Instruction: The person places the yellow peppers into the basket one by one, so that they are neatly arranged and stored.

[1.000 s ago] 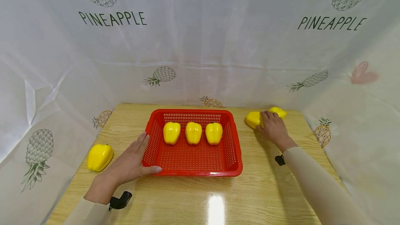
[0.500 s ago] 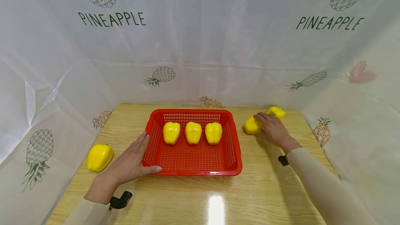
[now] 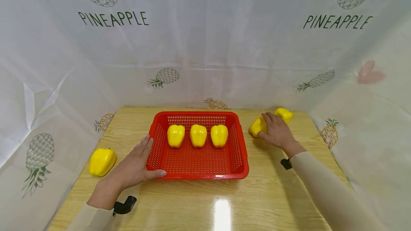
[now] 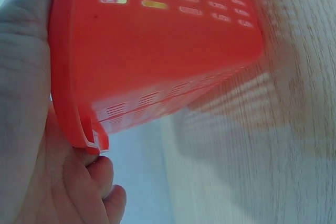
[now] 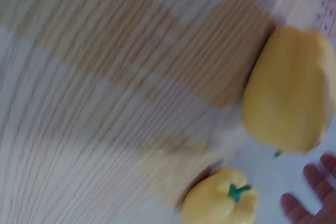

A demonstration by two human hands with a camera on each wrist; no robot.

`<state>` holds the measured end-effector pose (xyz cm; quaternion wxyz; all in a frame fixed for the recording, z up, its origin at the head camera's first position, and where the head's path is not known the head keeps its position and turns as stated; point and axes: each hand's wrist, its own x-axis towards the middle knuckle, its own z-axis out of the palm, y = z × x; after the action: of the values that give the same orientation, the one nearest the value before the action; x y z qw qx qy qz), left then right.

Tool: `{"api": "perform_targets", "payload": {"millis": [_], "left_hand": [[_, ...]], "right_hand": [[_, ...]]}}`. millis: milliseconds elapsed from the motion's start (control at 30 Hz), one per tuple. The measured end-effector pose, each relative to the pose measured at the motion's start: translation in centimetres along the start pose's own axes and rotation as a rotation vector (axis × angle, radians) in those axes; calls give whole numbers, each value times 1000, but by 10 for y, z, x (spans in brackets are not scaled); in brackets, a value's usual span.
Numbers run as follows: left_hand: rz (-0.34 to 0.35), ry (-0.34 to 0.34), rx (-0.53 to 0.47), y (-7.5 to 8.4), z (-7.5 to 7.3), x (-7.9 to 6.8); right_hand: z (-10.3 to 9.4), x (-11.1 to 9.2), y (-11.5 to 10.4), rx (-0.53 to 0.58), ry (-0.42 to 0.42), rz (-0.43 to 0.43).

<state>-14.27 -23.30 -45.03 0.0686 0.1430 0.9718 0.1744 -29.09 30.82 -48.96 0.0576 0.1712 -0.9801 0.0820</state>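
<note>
A red plastic basket stands mid-table with three yellow bell peppers in a row in its back half. My left hand rests at its front left corner, fingers extended along the left side and thumb on the front rim. In the left wrist view, the hand touches the basket's outer wall. My right hand is over a yellow bell pepper right of the basket. The right wrist view shows the fingers spread, with a gap between them and this pepper.
Another yellow bell pepper lies behind my right hand, near the table's back right corner. One more pepper sits at the table's left edge. A white curtain with pineapple prints rises behind the wooden table.
The pepper by my right hand has turned and shifted slightly toward the front left. My right hand has moved with it and its fingers have loosened. The left hand and basket stay put.
</note>
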Motion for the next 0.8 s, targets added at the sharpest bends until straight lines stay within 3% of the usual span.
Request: {"api": "perform_targets", "payload": {"millis": [233, 433, 800], "left_hand": [[-8, -11, -11, -1, 0, 1], [-5, -6, -9, -1, 1, 0], [-9, -7, -10, -2, 2, 1]], "right_hand": [[10, 5, -19, -54, 101, 122], [16, 10, -29, -88, 69, 211], [20, 13, -32, -137, 52, 224]]}}
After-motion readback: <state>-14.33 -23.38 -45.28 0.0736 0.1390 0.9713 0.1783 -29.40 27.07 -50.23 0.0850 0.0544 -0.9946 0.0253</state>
